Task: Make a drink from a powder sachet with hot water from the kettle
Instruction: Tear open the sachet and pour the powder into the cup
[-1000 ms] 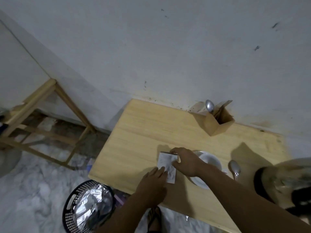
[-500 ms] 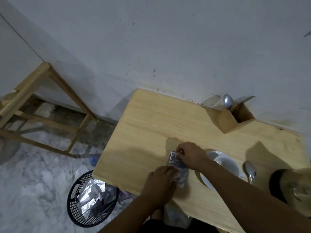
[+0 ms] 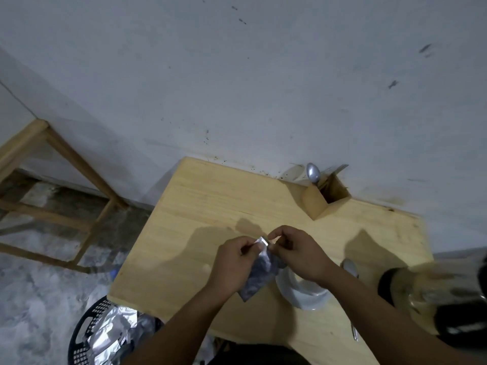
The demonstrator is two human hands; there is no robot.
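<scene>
- Head view: we see both hands raised above the wooden tabletop [image 3: 200, 206], holding a silvery sachet [image 3: 259, 275] between them.
- The left hand [image 3: 233, 264] has its grip closed on the sachet's top edge, thumb and fingers pinching it from the left.
- The right hand [image 3: 297, 252] has its grip closed on the same top edge from the right, just beside the left hand's fingertips.
- The sachet hangs down from that pinched edge, its lower corner over the tabletop, just left of a white cup [image 3: 305, 292].
- We can read no brand, label or writing on the sachet; its surface is blurred.
- A spoon [image 3: 350, 268] lies on the tabletop just right of the cup.
- A kettle [image 3: 432, 293], blurred, stands at the right edge.
- A wooden holder [image 3: 316, 202] with a spoon in it stands against the wall.
- A black basket [image 3: 84, 335] with crumpled foil sits on the floor, below the tabletop's near left corner.
</scene>
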